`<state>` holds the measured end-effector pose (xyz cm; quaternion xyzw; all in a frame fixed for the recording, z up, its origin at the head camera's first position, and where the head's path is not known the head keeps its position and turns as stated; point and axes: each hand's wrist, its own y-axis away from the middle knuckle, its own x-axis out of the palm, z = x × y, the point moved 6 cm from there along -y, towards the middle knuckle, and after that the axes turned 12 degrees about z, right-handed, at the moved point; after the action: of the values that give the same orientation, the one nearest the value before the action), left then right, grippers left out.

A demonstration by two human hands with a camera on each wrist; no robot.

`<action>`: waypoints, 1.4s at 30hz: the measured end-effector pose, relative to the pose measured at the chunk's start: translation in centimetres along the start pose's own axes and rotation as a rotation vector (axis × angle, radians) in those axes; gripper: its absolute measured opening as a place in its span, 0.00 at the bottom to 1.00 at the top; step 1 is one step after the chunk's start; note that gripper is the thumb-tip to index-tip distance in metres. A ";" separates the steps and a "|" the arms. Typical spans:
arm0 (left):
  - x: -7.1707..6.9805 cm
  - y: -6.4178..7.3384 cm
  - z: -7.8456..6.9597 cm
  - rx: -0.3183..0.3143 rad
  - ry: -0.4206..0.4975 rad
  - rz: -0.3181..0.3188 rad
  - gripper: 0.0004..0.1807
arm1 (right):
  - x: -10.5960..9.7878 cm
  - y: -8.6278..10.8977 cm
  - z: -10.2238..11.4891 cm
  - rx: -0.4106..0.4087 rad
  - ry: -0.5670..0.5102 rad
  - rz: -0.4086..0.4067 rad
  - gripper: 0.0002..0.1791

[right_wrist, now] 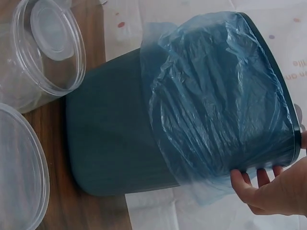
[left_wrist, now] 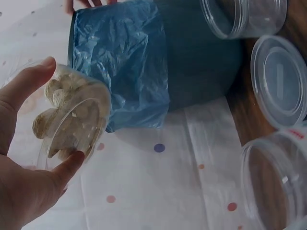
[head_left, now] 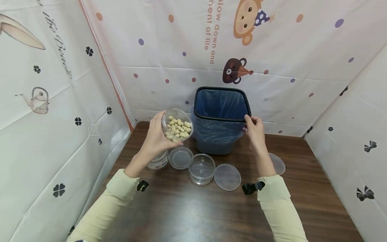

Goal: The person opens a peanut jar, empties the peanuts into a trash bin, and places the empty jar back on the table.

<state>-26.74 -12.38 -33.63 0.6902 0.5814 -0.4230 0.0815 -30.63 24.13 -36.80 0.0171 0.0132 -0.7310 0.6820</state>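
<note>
My left hand [head_left: 158,133] grips a clear plastic jar [left_wrist: 98,98] by its sides, tilted beside the trash can. Inside it lie several unshelled peanuts [head_left: 178,128]. The trash can [head_left: 213,146] is dark blue-green with a black rim, lined with a blue plastic bag [head_left: 217,129] folded over the outside. At the can's near right corner, my right hand [head_left: 255,129] pinches the rim, thumb and fingers on either side of it. In the right wrist view, the fingertips [right_wrist: 240,179] press against the overhanging bag.
On the brown wooden table [head_left: 181,208] stand an open clear jar [head_left: 202,171] and another jar with a label [head_left: 158,162], partly behind my left hand. Clear round lids [head_left: 227,177] lie nearby, one [head_left: 276,164] beside my right forearm. A printed white cloth [head_left: 157,60] hangs behind.
</note>
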 end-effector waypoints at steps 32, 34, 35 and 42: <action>-0.1 -13.1 -7.7 0.400 -0.435 0.085 0.71 | 0.3 0.6 -0.2 -0.010 0.005 -0.130 0.28; 0.1 -13.4 -7.7 0.402 -0.470 0.103 0.71 | 0.5 0.7 -0.3 -0.007 0.000 -0.131 0.28; 0.2 -13.5 -7.8 0.405 -0.490 0.115 0.70 | 0.6 0.7 -0.3 -0.005 -0.002 -0.133 0.28; 0.7 -13.9 -8.3 0.440 -0.646 0.167 0.68 | 1.0 0.7 -0.1 -0.002 -0.013 -0.133 0.28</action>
<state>-34.81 -2.50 -23.63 0.5676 0.3633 -0.7246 0.1444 -30.03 23.08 -36.97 0.0108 0.0105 -0.7750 0.6318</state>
